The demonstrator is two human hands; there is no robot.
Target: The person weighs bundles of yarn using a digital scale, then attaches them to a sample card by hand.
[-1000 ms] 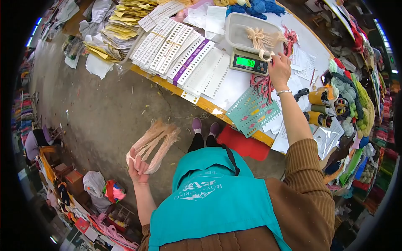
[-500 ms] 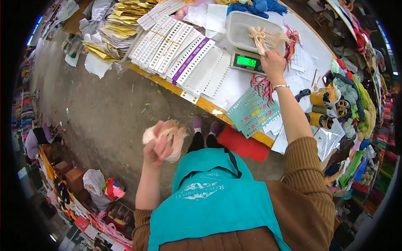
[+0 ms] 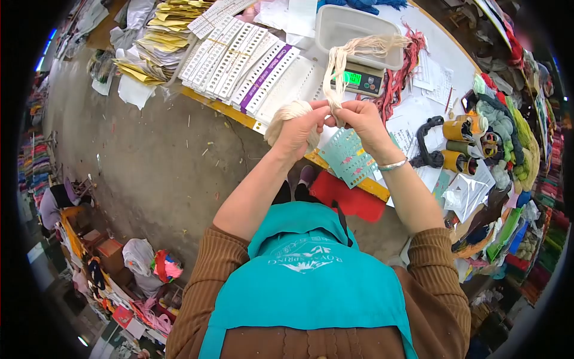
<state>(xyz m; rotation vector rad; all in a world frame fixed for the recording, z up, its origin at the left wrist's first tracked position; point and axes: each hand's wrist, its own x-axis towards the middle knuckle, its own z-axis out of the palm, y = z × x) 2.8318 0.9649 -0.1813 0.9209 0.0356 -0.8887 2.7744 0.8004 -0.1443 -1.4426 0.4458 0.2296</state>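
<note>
My left hand (image 3: 299, 128) is closed around a cream yarn bundle (image 3: 288, 116), which bulges out on its left side. Beside it, my right hand (image 3: 363, 122) pinches the near end of a pale yarn strand (image 3: 335, 78). That strand runs up from my fingers, past the scale display, and over into the clear plastic tub (image 3: 326, 27), its far end lying at the tub's right side. The tub stands on a digital scale (image 3: 373, 82) with a lit green display, partly covered by the strand. The fingertips of both hands nearly meet.
White punched cards (image 3: 239, 54) and yellow paper stacks (image 3: 158, 45) lie on the left of the table. Red-pink yarn (image 3: 397, 90) hangs right of the scale. A teal punched card (image 3: 347, 157) rests at the near edge; dark yarn (image 3: 426, 143) and spools (image 3: 456, 130) are at right.
My left hand has moved up to the table with its yarn bundle, beside my right hand. My right hand has drawn the pale strand's end from the tub down toward me.
</note>
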